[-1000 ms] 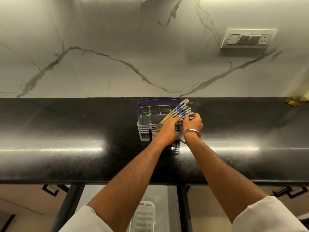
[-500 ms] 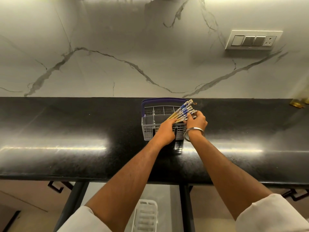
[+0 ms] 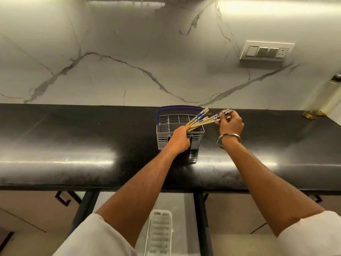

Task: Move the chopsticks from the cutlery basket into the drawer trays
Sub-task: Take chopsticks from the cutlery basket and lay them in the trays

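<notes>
- Wooden chopsticks (image 3: 198, 121) with blue-patterned tops form a bundle over the basket (image 3: 180, 130), fanned out and tilted, long axis running from lower left up to the right.
- Left hand (image 3: 180, 138) is clenched round the bundle's lower ends, just above the basket's near wall.
- Right hand (image 3: 230, 124) pinches the patterned tops of a few sticks, out past the basket's right edge; a metal bangle (image 3: 228, 139) sits on that wrist.
- Both hands grasp the same bundle at opposite ends, so the sticks lie between them; the left hand carries most of it.
- Basket stands on the black worktop (image 3: 73, 145), near the marble wall (image 3: 129, 61).
- White tray (image 3: 159, 233) lies below the worktop's front edge, towards the person; the bundle probably has to travel back and down along the arms to reach it.
</notes>
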